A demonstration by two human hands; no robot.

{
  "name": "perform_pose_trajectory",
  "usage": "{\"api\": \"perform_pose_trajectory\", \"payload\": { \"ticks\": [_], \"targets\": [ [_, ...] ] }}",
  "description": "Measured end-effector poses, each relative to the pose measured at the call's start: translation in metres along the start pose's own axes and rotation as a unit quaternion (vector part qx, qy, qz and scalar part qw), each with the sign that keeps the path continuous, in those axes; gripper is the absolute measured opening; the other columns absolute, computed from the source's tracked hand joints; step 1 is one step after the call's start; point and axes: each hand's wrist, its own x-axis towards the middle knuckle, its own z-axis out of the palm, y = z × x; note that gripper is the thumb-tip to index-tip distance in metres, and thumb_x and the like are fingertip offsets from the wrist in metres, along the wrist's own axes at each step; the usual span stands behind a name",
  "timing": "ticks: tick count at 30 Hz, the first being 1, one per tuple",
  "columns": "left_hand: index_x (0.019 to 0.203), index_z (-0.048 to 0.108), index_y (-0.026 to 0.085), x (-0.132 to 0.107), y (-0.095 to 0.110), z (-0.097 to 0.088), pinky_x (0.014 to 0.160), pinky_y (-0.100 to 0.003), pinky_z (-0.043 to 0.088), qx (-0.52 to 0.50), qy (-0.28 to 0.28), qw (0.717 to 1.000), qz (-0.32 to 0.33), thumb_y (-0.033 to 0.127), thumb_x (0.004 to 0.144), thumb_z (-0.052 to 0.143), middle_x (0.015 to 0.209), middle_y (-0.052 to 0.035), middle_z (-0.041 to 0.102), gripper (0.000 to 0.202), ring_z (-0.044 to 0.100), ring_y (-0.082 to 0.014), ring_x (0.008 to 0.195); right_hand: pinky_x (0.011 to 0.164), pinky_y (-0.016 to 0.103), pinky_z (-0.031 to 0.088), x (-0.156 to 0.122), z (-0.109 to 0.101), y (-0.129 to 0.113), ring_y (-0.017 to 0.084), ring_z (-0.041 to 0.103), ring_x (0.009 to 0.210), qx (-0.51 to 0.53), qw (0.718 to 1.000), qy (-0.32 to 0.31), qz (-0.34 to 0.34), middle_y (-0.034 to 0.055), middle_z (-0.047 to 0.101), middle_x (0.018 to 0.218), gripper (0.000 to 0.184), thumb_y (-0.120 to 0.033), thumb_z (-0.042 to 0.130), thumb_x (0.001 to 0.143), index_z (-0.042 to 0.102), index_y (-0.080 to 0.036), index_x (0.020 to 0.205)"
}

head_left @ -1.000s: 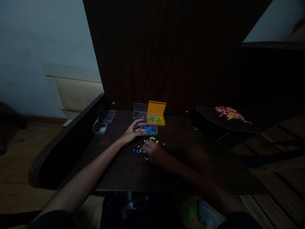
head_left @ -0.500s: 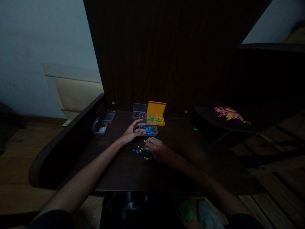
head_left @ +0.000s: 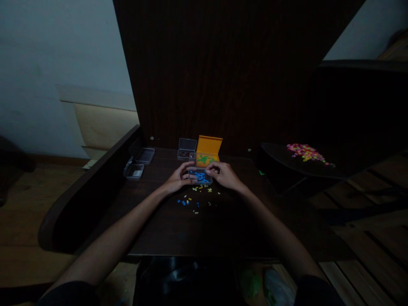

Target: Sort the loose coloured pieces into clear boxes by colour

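Your clear box of blue bits lies longways, left to right.
It's smooth, see-through and oblong, on the dark wood table. Your left hand curls round its left end, holding it; your right hand bunches its fingertips at the right end, maybe pinching something, I can't tell.

Left hand holds clear box, blue pieces inside.
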Motion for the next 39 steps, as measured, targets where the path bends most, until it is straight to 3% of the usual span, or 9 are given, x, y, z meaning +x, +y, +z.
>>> {"api": "perform_pose_trajectory", "payload": {
  "ticks": [11, 19, 21, 26, 28, 39],
  "targets": [
    [0.125, 0.050, 0.023, -0.001, 0.001, 0.000, 0.089, -0.037, 0.052, 0.003, -0.006, 1.000, -0.003, 0.013, 0.058, 0.083, 0.121, -0.0073, 0.055, 0.075, 0.063, -0.0145, 0.088, 0.062, 0.023, 0.042, 0.003, 0.004, 0.004, 0.012, 0.056, 0.062, -0.027, 1.000, -0.003, 0.007, 0.0021, 0.070, 0.075, 0.015, -0.022, 0.060, 0.086, 0.072, -0.013, 0.087],
    [0.124, 0.052, 0.025, 0.000, 0.000, -0.002, 0.088, -0.035, 0.052, -0.005, -0.013, 1.000, 0.004, 0.011, 0.061, 0.081, 0.120, -0.0068, 0.056, 0.071, 0.063, -0.0135, 0.088, 0.071, 0.027, 0.046, -0.004, 0.001, -0.005, 0.015, 0.062, 0.075, -0.078, 0.995, 0.005, -0.061, 0.0056, 0.073, 0.088, 0.016, -0.017, 0.059, 0.088, 0.073, -0.015, 0.096],
    [0.124, 0.052, 0.025, 0.000, -0.001, -0.003, 0.086, -0.035, 0.053, 0.001, -0.013, 1.000, 0.008, 0.011, 0.061, 0.081, 0.120, -0.0072, 0.056, 0.071, 0.063, -0.0133, 0.087, 0.071, 0.027, 0.047, -0.012, 0.000, -0.011, 0.015, 0.062, 0.075, -0.082, 0.991, -0.038, -0.102, 0.0050, 0.072, 0.087, 0.015, -0.019, 0.060, 0.088, 0.073, -0.016, 0.096],
    [0.125, 0.051, 0.024, -0.001, 0.000, -0.003, 0.087, -0.037, 0.053, 0.010, -0.006, 1.000, 0.009, 0.013, 0.060, 0.081, 0.120, -0.0074, 0.056, 0.072, 0.064, -0.0137, 0.087, 0.085, 0.029, 0.049, -0.033, 0.007, -0.018, 0.016, 0.065, 0.092, -0.090, 0.952, -0.230, -0.179, 0.0070, 0.070, 0.102, 0.019, -0.021, 0.064, 0.089, 0.072, -0.018, 0.106],
    [0.124, 0.051, 0.023, -0.001, 0.001, -0.002, 0.088, -0.037, 0.053, 0.011, 0.000, 1.000, 0.006, 0.013, 0.059, 0.082, 0.119, -0.0069, 0.056, 0.072, 0.064, -0.0138, 0.086, 0.086, 0.029, 0.049, -0.038, 0.015, -0.015, 0.016, 0.064, 0.095, -0.101, 0.941, -0.260, -0.191, 0.0081, 0.070, 0.103, 0.022, -0.019, 0.065, 0.088, 0.072, -0.017, 0.109],
    [0.123, 0.052, 0.023, -0.003, 0.003, -0.002, 0.088, -0.037, 0.055, 0.010, 0.013, 1.000, 0.000, 0.013, 0.060, 0.082, 0.119, -0.0062, 0.056, 0.071, 0.065, -0.0130, 0.086, 0.076, 0.025, 0.048, -0.045, 0.046, 0.007, 0.013, 0.061, 0.084, -0.125, 0.933, -0.210, -0.266, 0.0053, 0.067, 0.091, 0.016, -0.013, 0.060, 0.089, 0.074, -0.019, 0.093]
  ]
}}
